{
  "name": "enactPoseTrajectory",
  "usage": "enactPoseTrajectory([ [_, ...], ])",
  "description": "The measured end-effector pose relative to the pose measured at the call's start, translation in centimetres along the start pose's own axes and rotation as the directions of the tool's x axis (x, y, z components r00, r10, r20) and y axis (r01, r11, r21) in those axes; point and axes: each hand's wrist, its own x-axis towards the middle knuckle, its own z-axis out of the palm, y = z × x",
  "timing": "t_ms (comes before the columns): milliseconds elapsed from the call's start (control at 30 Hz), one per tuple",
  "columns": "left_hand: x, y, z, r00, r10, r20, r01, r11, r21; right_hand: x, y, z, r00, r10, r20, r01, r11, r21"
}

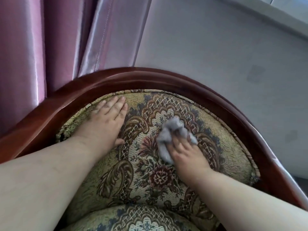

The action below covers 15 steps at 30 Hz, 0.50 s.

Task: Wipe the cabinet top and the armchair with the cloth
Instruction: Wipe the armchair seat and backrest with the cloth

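Curtain: mauve, satiny curtain (pixel 50 39) hangs in vertical folds at far left, behind the chair's frame.
Left hand: the left hand (pixel 106 120) lies flat on the upper left of the padded back, palm down, fingers straight and close together, pointing up toward the frame's rim; it grips nothing.
Armchair: the armchair (pixel 146 172) fills the lower half of the view, its rounded back curving from lower left over the top to lower right.
Frame: a glossy, red-brown wooden frame (pixel 138 77) with a smooth moulded edge arches around the upholstery.
Upholstery: woven tapestry fabric in tan, brown and dull blue, with scrolls, lattice panels and dark red flowers; a corded trim follows the frame.
Seat cushion: a rounded seat cushion (pixel 143 219) of the same fabric shows at the bottom edge.
Cloth: the grey cloth (pixel 171 134) is crumpled into a soft wad right of centre on the back, touching the fabric; its long axis runs roughly from lower left to upper right, its bunched end toward the top of the chair.
Right hand: the right hand (pixel 188 155) presses on the cloth's lower part, fingers spread over it and curled into the folds, clutching it against the upholstery.
Wall: a plain, pale grey wall (pixel 216 55) stands behind the chair at right.
Ledge: a pale ledge (pixel 275 15) crosses the top right corner.
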Motion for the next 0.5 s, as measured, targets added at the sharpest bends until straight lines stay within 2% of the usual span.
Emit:
enactPoseTrajectory([
  [67, 0.0, 0.1, 0.2, 1.000, 0.001, -0.004, -0.001, 1.000, 0.019, -2.1, 0.6, 0.2, 0.981, -0.135, 0.141, 0.139, 0.990, -0.021],
  [133, -0.1, 0.0, 0.3, 1.000, 0.004, -0.005, -0.004, 0.999, 0.047, -1.6, 2.2, -1.1, 0.976, -0.205, 0.074, 0.211, 0.974, -0.085],
  [167, -0.1, 0.0, 0.3, 1.000, 0.007, -0.005, -0.006, 0.999, 0.049, -0.4, 3.2, -2.2, 0.982, -0.187, 0.029, 0.190, 0.972, -0.136],
  [233, -0.1, 0.0, 0.2, 1.000, 0.005, -0.010, -0.004, 0.999, 0.043, 2.3, 5.3, -4.8, 0.997, -0.002, -0.074, -0.010, 0.987, -0.160],
  [300, 0.0, 0.1, 0.2, 1.000, 0.003, -0.010, -0.003, 0.999, 0.047, 3.9, 6.7, -6.6, 0.955, 0.243, -0.171, -0.257, 0.964, -0.064],
  [333, 0.0, 0.1, 0.1, 1.000, 0.007, -0.006, -0.006, 0.999, 0.050, 4.4, 6.5, -6.8, 0.931, 0.312, -0.190, -0.323, 0.946, -0.030],
  [433, -0.1, 0.2, 0.0, 1.000, 0.020, -0.005, -0.020, 0.997, 0.073, 5.6, 3.2, -5.5, 0.886, 0.396, -0.242, -0.396, 0.917, 0.050],
  [500, -0.1, 0.1, 0.2, 1.000, 0.019, -0.016, -0.018, 0.997, 0.080, 6.1, -0.7, -4.1, 0.899, 0.355, -0.258, -0.333, 0.935, 0.124],
])
